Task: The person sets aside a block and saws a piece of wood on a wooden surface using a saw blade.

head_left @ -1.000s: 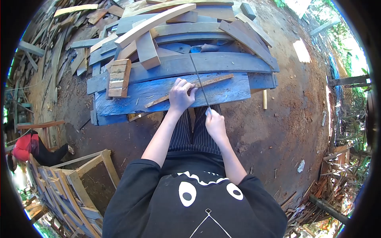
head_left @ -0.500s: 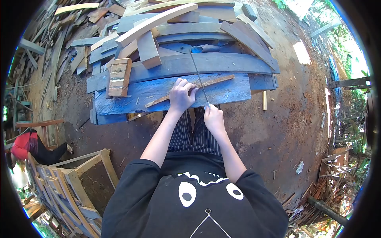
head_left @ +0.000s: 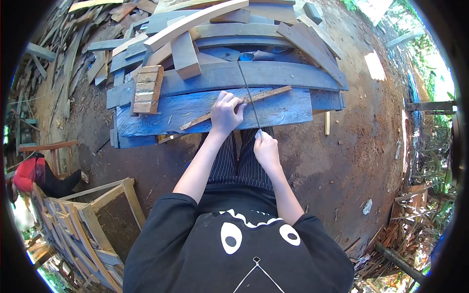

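Note:
My left hand [head_left: 226,113] is closed over a narrow brown wooden strip [head_left: 271,94], pressing it down on the wide plank [head_left: 288,110] of the workbench. The strip lies at a slant, rising to the right. In my right hand [head_left: 266,149], at the plank's near edge, is the grip of what looks like a handsaw [head_left: 248,94]. Its long thin blade, seen nearly edge-on, points away from me and crosses the strip just right of my left fingers. The teeth and any cut cannot be made out.
A wooden block [head_left: 147,90] sits on the plank's left end. A curved board [head_left: 198,22] and other boards are stacked behind. A wooden frame [head_left: 100,200] stands lower left, near a person in red [head_left: 30,173]. Scrap wood [head_left: 73,53] covers the upper-left ground.
My right hand has drawn the saw slightly toward me. My left hand stays on the strip. The whole view has shifted a little.

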Motion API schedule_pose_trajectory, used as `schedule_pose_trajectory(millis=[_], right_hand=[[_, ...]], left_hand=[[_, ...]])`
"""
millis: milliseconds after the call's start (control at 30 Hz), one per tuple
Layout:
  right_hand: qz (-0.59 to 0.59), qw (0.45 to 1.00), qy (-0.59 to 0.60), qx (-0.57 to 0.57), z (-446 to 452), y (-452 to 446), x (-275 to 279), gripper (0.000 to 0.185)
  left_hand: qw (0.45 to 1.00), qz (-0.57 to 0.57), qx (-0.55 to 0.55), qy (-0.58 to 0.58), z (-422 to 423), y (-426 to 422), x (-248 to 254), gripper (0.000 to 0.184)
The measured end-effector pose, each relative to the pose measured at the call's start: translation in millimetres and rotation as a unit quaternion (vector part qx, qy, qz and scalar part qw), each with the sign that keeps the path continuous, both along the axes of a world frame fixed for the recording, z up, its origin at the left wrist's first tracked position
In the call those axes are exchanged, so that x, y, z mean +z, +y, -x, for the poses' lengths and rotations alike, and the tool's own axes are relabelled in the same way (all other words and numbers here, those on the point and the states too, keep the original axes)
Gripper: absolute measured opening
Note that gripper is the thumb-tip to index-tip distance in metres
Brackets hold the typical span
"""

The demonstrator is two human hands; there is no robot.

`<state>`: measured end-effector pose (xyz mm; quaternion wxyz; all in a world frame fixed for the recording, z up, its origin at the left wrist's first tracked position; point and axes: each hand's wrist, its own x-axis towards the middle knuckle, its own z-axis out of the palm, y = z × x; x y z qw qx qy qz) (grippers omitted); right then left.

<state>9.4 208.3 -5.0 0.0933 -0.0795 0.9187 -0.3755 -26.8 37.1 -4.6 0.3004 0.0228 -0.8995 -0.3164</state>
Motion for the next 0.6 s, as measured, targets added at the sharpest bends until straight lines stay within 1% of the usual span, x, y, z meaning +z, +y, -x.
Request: schedule_pose_trajectory(millis=[100, 200, 300, 400, 500, 600], right_hand=[[-0.037, 0.999, -0.024, -0.004, -4, 4, 5, 0.025], [0.002, 1.0, -0.014, -0.002, -12, 18, 10, 0.024], [-0.018, 0.999, -0.039, -0.009, -44, 37, 16, 0.024], [-0.028, 0.998, -0.052, -0.012, -56, 45, 27, 0.024], [0.005, 1.0, -0.026, 0.011, -26, 30, 20, 0.025], [0.01, 1.0, -0.006, 0.01, 7, 4, 5, 0.027]], left_hand=[[1.0, 0.001, -0.003, -0.001, 1, 1, 0, 0.01], [1.0, 0.006, -0.001, -0.012, -1, 1, 0, 0.01], [1.0, 0.004, 0.0, -0.019, 0, 1, 0, 0.01], [1.0, 0.0, -0.008, -0.015, 0, -1, 0, 0.01], [1.0, 0.002, -0.016, -0.005, -1, -1, -2, 0.01], [1.0, -0.001, -0.018, -0.001, 0, -1, -1, 0.01]])
